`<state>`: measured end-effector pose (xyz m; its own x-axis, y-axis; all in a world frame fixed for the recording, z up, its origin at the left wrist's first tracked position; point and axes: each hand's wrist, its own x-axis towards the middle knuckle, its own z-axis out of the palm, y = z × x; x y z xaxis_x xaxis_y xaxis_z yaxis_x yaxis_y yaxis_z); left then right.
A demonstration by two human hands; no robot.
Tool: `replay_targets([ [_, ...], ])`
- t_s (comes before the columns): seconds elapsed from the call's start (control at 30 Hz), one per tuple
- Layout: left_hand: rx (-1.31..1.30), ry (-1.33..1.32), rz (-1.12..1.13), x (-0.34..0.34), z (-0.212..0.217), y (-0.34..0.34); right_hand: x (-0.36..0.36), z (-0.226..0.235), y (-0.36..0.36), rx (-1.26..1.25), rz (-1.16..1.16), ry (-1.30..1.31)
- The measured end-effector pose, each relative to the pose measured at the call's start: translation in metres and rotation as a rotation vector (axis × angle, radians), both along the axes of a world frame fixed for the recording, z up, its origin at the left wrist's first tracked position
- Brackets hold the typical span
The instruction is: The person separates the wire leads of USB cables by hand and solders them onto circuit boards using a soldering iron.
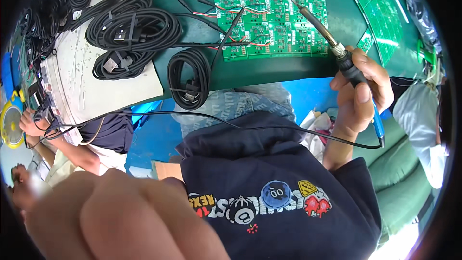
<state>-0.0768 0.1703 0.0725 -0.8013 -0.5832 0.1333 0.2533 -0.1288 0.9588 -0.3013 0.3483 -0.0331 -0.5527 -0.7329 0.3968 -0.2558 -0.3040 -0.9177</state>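
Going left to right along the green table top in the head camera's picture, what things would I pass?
Bundles of coiled black cables on a white sheet → a single coiled black cable → the large green circuit board panel → the soldering iron held in the right hand → a second green board.

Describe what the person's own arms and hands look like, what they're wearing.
Both hands are bare, with no gloves, rings or watch in view. The right hand and its forearm are uncovered up to a short dark navy sleeve. The left hand is a close, blurred shape at the lower edge; no sleeve shows.
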Motion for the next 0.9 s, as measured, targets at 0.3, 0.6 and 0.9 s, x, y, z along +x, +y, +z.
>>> replay_targets([
  [0.3,0.081,0.048,-0.015,-0.004,-0.003,-0.008,0.002,-0.001,0.003,0.022,-0.052,-0.003],
  [0.6,0.229,0.142,0.032,0.003,-0.003,-0.011,0.002,-0.003,0.002,0.027,-0.084,-0.006],
  [0.9,0.386,0.204,0.173,0.023,-0.003,-0.002,0.0,-0.005,0.001,0.001,-0.079,0.004],
])
